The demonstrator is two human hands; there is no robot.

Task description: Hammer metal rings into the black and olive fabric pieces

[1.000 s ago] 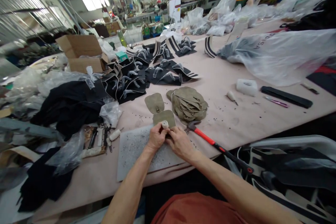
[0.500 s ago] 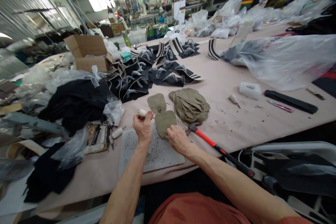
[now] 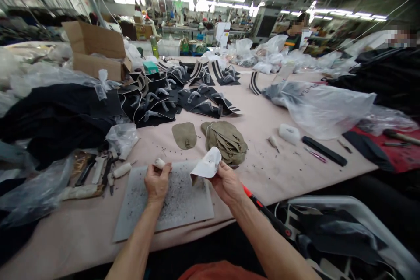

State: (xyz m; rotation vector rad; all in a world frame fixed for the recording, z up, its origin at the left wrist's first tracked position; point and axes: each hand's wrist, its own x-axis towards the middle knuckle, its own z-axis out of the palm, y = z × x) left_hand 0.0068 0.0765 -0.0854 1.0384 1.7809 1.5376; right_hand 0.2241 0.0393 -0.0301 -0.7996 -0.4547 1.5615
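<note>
My left hand [image 3: 156, 182] is closed around an awl with a thick white handle [image 3: 159, 163], above the left part of a grey board [image 3: 138, 210] strewn with dark crumbs. Pinched in my right hand [image 3: 228, 181] is a fabric patch [image 3: 207, 164], curled so that its white backing faces up; a small hole shows in it. Behind that hand lies a pile of olive patches [image 3: 226, 140] with metal rings. A single olive patch [image 3: 184, 135] rests flat to the pile's left. The red-and-black hammer handle [image 3: 262, 210] runs beside my right forearm, its head hidden.
White-handled tools [image 3: 122, 170] lie left of the board. Black striped pieces [image 3: 160, 100] and an open cardboard box [image 3: 98, 52] stand farther back. On the right are another white-handled awl [image 3: 273, 143], a black case [image 3: 324, 151], a plastic bag [image 3: 318, 105] and a grey bin [image 3: 354, 205].
My right hand has lifted the olive patch off the board and turned its white backing upward. My left hand has drawn away from it with the awl. The whole view has shifted.
</note>
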